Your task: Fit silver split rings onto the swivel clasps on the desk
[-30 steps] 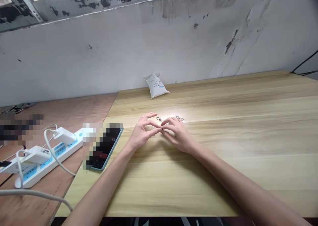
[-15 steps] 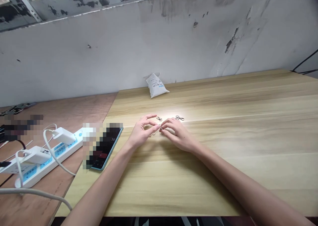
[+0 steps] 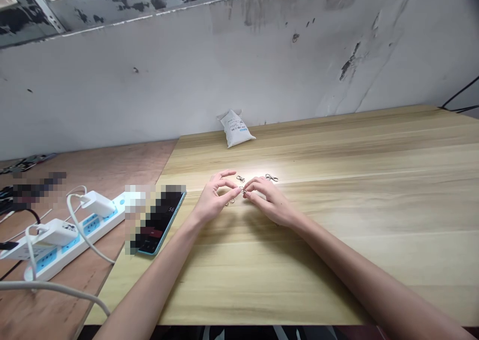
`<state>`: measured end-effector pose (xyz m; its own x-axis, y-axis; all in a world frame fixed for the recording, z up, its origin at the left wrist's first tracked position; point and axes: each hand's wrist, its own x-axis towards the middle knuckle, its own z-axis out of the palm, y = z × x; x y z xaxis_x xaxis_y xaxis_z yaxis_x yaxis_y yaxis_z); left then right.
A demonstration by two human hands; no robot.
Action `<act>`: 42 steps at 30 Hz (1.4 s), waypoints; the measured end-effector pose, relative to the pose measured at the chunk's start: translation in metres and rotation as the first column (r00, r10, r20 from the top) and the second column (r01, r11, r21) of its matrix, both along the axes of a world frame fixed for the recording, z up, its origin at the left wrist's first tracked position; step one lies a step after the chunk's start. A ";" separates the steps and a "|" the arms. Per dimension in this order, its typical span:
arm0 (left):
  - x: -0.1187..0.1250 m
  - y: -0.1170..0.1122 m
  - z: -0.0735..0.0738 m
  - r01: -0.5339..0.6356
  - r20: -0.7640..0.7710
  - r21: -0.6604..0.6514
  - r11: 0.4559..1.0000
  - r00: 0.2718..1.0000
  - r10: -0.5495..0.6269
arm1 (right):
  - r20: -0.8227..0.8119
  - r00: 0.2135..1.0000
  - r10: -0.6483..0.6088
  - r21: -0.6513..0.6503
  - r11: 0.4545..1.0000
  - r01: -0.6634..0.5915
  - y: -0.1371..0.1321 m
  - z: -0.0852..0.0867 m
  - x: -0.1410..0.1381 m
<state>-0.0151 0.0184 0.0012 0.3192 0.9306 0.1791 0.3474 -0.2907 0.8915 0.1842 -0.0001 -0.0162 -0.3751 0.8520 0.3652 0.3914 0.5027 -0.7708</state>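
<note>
Between my two hands is a small metal key ring, its finer detail too small to make out. My left hand pinches it between thumb and index finger, the other fingers raised apart. From the other side my right hand has thumb and fingertips closed on the same ring. Just beyond the fingertips lies a metal clasp. Another group of metal clasps rests past the right knuckles. Under the left thumb, loose rings show partly.
A white plastic parcel bag leans near the wall. A phone lies left of my left forearm. Beyond it, a power strip with plugged-in chargers and cables sits on the adjoining brown table.
My right fingertips have shifted slightly to the right, so more of the ring shows between the hands. The left hand stays almost the same.
</note>
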 end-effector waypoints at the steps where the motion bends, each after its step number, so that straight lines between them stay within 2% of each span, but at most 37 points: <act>1: 0.000 0.000 0.001 0.000 0.001 -0.001 1.000 1.000 0.000 | -0.003 1.000 0.000 -0.003 1.000 0.000 0.000 0.000 0.000; 8: -0.001 0.002 0.001 -0.007 -0.048 0.053 0.999 0.999 0.010 | -0.027 1.000 -0.006 -0.017 1.000 0.006 0.000 0.002 0.002; 11: -0.002 0.001 0.000 -0.001 -0.121 0.183 0.983 0.992 0.023 | -0.040 0.999 -0.006 -0.037 0.999 0.005 -0.001 0.004 0.002; 13: -0.002 -0.001 0.002 0.022 -0.196 0.356 0.934 0.979 0.051 | -0.062 0.998 -0.003 -0.063 0.998 0.000 -0.001 0.006 0.003; 16: -0.001 -0.003 0.004 0.093 -0.315 0.577 0.811 0.942 0.116 | -0.126 0.992 0.017 -0.114 0.993 -0.031 -0.002 0.008 0.004; 18: -0.001 -0.004 0.004 0.142 -0.377 0.638 0.757 0.915 0.147 | -0.159 0.987 0.030 -0.142 0.988 -0.053 -0.002 0.008 0.004; 21: -0.003 -0.001 0.001 0.192 -0.439 0.665 0.721 0.882 0.170 | -0.125 0.992 0.034 -0.121 0.991 -0.049 0.000 0.008 0.006; 24: -0.009 0.004 0.000 0.196 -0.477 0.643 0.740 0.859 0.187 | 0.032 0.999 -0.043 0.011 0.999 0.043 0.005 0.004 0.009; 27: -0.019 0.010 0.002 0.166 -0.505 0.572 0.803 0.843 0.185 | 0.182 0.960 -0.215 0.149 0.971 0.189 0.012 -0.003 0.015; 30: -0.029 0.013 0.004 0.208 -0.564 0.446 0.870 0.821 0.093 | 0.286 0.897 -0.336 0.211 0.935 0.283 0.018 -0.011 0.023; 32: -0.033 0.014 0.004 0.257 -0.599 0.363 0.895 0.801 0.013 | 0.321 0.869 -0.376 0.229 0.921 0.314 0.021 -0.013 0.028; 34: -0.033 0.014 0.004 0.293 -0.614 0.314 0.903 0.788 -0.042 | 0.343 0.868 -0.360 0.232 0.927 0.293 0.022 -0.010 0.033; 39: -0.030 0.012 0.002 0.311 -0.582 0.289 0.905 0.808 -0.092 | 0.445 0.877 -0.181 0.214 0.972 0.093 0.017 0.012 0.042; 42: -0.028 0.013 0.000 0.309 -0.570 0.292 0.905 0.816 -0.095 | 0.511 0.856 -0.079 0.101 0.994 0.032 0.010 0.030 0.050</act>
<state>-0.0426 0.0313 0.0012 0.6355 0.7380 0.2270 0.6291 -0.6654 0.4019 0.2342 0.0102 0.0138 -0.4823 0.8515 0.2060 0.7490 0.5227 -0.4072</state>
